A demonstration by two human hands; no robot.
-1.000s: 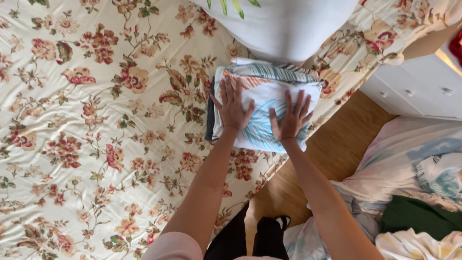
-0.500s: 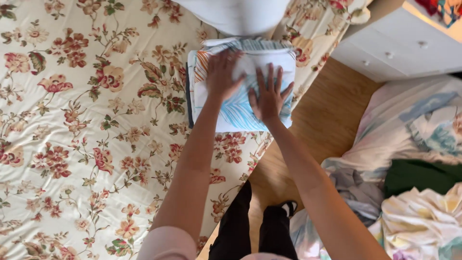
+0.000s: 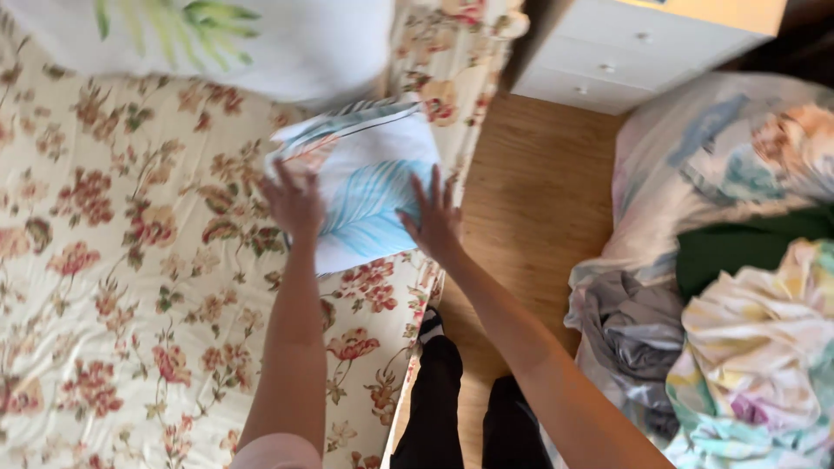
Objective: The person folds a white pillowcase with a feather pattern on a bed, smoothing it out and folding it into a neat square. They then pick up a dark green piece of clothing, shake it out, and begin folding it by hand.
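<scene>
A folded white cloth with a blue leaf print lies near the edge of a bed covered by a cream floral bedspread. My left hand rests flat on the cloth's left side, fingers spread. At the cloth's right edge, by the side of the bed, my right hand presses down with its fingers apart. Neither hand grips the cloth.
A white pillow with a green leaf print lies just beyond the cloth. A heap of crumpled laundry fills the right side. A white drawer unit stands at the top right. My dark-trousered legs stand on a wooden floor.
The view has swung to the right, so the bed and cloth now sit further left. Both hands stay on the folded cloth; they have spread further apart toward its sides.
</scene>
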